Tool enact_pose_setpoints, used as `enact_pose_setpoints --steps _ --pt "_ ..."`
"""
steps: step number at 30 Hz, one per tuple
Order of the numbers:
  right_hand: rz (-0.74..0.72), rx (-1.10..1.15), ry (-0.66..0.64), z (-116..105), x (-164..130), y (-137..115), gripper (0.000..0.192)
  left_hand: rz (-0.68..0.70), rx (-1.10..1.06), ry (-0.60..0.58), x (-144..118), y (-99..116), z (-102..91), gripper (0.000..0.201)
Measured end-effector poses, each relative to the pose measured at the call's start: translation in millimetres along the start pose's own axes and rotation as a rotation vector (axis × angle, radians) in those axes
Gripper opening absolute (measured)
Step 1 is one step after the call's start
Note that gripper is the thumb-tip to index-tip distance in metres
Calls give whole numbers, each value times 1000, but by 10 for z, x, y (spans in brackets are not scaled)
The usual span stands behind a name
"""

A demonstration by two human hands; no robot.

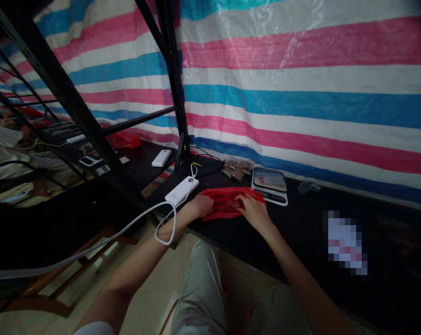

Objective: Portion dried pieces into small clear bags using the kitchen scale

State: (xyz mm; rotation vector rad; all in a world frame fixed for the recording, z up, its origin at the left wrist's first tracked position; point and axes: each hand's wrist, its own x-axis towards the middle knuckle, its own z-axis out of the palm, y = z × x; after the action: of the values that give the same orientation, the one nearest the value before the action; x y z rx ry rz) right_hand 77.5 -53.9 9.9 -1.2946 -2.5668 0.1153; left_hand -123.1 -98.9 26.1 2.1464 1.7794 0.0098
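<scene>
Left hand (pixel 202 205): curled, pinching the left end of the red bag (pixel 227 203)
Right hand (pixel 254 210): fingers flat, pressing on the bag
Bag: on the black table (pixel 301 223); beside the scale (pixel 270 185)

Red plastic bag (pixel 227 203) on black tabletop (pixel 301 223). White power bank (pixel 181 190) with white cable (pixel 126 228). Tarp (pixel 301 83) behind: pink, blue, white stripes. Black metal frame (pixel 74 102). Scale (pixel 269 186) white-edged, dark top. Trousers (pixel 200 288) light grey
</scene>
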Motion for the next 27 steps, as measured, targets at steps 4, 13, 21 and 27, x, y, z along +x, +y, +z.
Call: enact_pose_setpoints --steps 4,13,21,27 --pt "-61 48 3 68 16 -65 14 71 14 161 39 143 24 23" --pt "-103 57 54 187 2 -63 11 -8 -77 285 308 158 218 17" --pt "-36 19 13 159 -2 -22 12 -134 -73 216 368 54 94 21" --pt "13 333 13 165 42 131 10 -33 -90 209 363 18 97 20"
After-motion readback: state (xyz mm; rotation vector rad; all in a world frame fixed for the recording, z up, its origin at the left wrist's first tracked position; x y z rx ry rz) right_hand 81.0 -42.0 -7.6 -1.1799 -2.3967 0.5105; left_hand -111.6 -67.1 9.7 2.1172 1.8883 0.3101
